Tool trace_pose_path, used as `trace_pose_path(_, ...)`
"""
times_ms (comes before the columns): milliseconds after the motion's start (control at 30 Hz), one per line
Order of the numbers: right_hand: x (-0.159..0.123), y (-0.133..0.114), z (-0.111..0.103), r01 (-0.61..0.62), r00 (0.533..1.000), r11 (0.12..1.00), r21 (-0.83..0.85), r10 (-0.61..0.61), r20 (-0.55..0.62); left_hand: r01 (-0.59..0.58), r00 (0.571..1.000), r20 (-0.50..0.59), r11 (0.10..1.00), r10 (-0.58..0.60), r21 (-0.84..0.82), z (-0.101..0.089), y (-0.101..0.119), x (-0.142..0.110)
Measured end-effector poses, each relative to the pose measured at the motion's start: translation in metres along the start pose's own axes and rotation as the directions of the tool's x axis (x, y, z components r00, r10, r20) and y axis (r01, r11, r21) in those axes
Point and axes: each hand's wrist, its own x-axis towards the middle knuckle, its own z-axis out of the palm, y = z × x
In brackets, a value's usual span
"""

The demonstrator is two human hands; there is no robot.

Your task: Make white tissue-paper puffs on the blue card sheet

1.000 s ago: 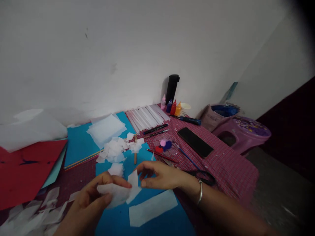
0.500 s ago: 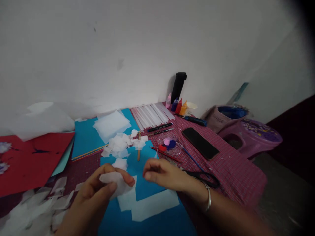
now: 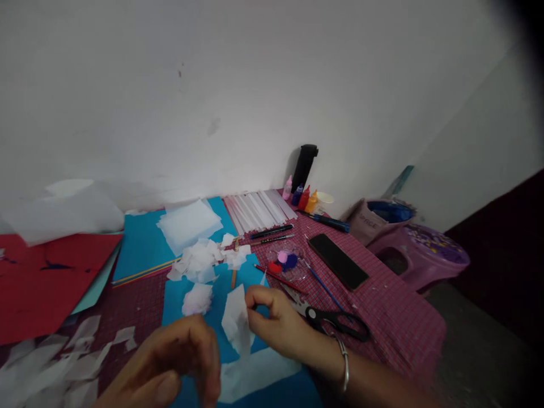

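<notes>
Right hand (image 3: 276,324) pinches the paper (image 3: 235,320) by its edge, between both hands; left hand (image 3: 174,347) curls nearby, thumb and fingers apart.

The far wall (image 3: 255,85) is found pale and marked. A pink stool (image 3: 425,255) is stationed right of the cloth-covered table (image 3: 397,314); the grey floor (image 3: 476,334) is dimly lit.

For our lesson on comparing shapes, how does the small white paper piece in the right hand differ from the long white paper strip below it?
The small white paper piece is pinched by the right hand; the long white paper strip lies on the blue sheet. The piece is tilted up, while the strip is flat. The piece looks shorter than the strip. Both are white and thin.
</notes>
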Motion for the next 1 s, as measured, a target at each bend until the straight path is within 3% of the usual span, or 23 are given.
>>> trace_pose_path(100, -0.002, -0.006, -0.009, 0.211, 0.976, 0.931, -0.297, -0.215, 0.019, 0.107, 0.982, -0.182, 0.954, -0.057, 0.279, 0.0, -0.006, 0.008)
trace_pose_path(167, -0.005, -0.01, -0.011, 0.271, 0.961, 0.844, -0.462, -0.263, 0.084, 0.169, 0.958, -0.281, 0.89, -0.048, 0.424, 0.003, -0.013, 0.015)
trace_pose_path(233, -0.007, -0.012, -0.01, 0.3, 0.954, 0.778, -0.553, -0.26, 0.151, 0.18, 0.961, -0.274, 0.853, -0.044, 0.49, 0.007, -0.02, 0.021)
trace_pose_path(333, -0.008, -0.013, -0.008, 0.302, 0.953, 0.752, -0.585, -0.224, 0.204, 0.172, 0.971, -0.231, 0.85, -0.061, 0.498, 0.011, -0.028, 0.024)
trace_pose_path(500, -0.008, -0.014, -0.007, 0.298, 0.952, 0.748, -0.593, -0.188, 0.24, 0.174, 0.967, -0.249, 0.857, -0.055, 0.485, 0.015, -0.034, 0.023)
trace_pose_path(633, -0.008, -0.015, -0.005, 0.31, 0.945, 0.768, -0.561, -0.183, 0.271, 0.165, 0.955, -0.294, 0.769, 0.031, 0.617, 0.016, -0.038, 0.024)
trace_pose_path(733, -0.008, -0.012, -0.004, 0.265, 0.96, 0.809, -0.524, -0.171, 0.221, 0.176, 0.939, -0.331, 0.692, 0.097, 0.7, 0.016, -0.04, 0.023)
trace_pose_path(867, -0.004, -0.001, -0.003, 0.024, 0.999, 0.917, -0.398, -0.007, 0.044, 0.211, 0.925, -0.374, 0.723, 0.07, 0.657, 0.012, -0.038, 0.021)
trace_pose_path(933, -0.002, 0.003, -0.004, -0.077, 0.994, 0.937, -0.34, 0.097, 0.041, 0.222, 0.924, -0.38, 0.742, 0.047, 0.632, 0.01, -0.037, 0.021)
trace_pose_path(1000, -0.001, 0.004, -0.005, -0.101, 0.986, 0.938, -0.33, 0.139, 0.092, 0.201, 0.93, -0.362, 0.729, 0.069, 0.654, 0.009, -0.037, 0.021)
